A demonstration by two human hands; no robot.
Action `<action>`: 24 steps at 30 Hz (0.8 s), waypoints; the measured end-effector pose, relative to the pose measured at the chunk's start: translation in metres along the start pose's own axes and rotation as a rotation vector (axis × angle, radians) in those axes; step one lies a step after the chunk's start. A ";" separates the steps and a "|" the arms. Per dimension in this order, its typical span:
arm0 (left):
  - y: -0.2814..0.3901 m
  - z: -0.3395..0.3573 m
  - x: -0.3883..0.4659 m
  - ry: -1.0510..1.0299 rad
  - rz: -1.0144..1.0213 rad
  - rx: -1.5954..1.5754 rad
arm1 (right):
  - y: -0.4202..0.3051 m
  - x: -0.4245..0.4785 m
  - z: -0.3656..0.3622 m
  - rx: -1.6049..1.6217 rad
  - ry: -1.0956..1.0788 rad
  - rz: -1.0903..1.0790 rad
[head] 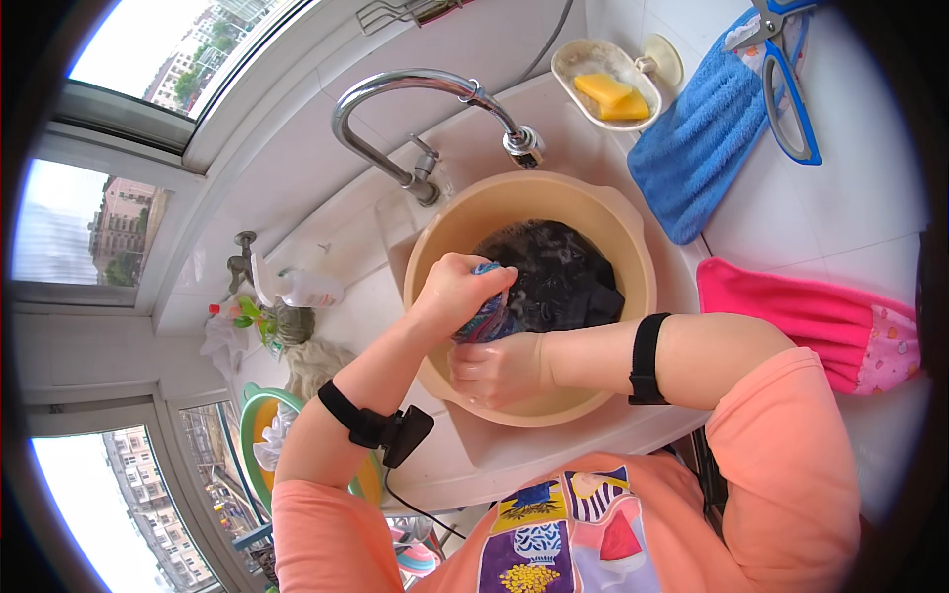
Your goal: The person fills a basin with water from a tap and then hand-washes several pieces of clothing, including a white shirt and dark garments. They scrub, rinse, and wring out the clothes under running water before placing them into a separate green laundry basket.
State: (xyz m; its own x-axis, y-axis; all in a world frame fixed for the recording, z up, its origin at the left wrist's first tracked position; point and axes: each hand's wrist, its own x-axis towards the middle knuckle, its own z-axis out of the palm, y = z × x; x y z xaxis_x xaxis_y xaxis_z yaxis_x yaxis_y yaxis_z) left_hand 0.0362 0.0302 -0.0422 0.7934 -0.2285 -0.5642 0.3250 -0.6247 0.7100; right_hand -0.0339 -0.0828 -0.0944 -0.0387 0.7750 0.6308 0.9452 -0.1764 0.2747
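Observation:
A blue patterned cloth (485, 320), bunched up and wet, is gripped between my two hands over the near left part of a beige plastic basin (623, 222). My left hand (463, 289) closes around its upper end, thumb on top. Lower down, my right hand (500, 370) holds the other end, its fingers curled and glistening wet. Dark cloth (567, 274) lies in the water in the basin, just beyond my hands. How much of the patterned cloth is inside my fists is hidden.
A chrome gooseneck faucet (415, 78) arches over the basin's far rim. Yellow soap (608, 96) sits in a wall-mounted dish. Blue (700, 141) and pink towels (793, 319) and blue-handled scissors (789, 104) hang at right. A green-rimmed basin (256, 437), a plant (256, 315) and a bottle (311, 287) stand left.

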 end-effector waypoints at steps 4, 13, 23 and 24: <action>-0.001 0.003 0.000 0.080 -0.020 0.062 | -0.003 0.003 0.013 -0.005 -0.150 -0.039; -0.001 0.029 -0.003 0.221 0.134 0.348 | -0.022 0.007 0.046 0.089 -0.675 -0.116; -0.025 0.046 -0.005 0.248 0.084 0.402 | -0.066 -0.007 0.127 0.534 -0.752 0.270; -0.027 0.050 -0.006 0.265 0.098 0.418 | -0.082 -0.015 0.148 0.546 -0.741 0.290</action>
State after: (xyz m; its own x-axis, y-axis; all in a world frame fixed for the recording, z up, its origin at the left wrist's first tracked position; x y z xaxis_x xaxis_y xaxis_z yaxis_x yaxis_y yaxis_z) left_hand -0.0033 0.0114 -0.0793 0.9311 -0.1372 -0.3380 0.0513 -0.8680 0.4938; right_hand -0.0627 0.0096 -0.2341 0.2581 0.9649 -0.0484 0.9134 -0.2600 -0.3131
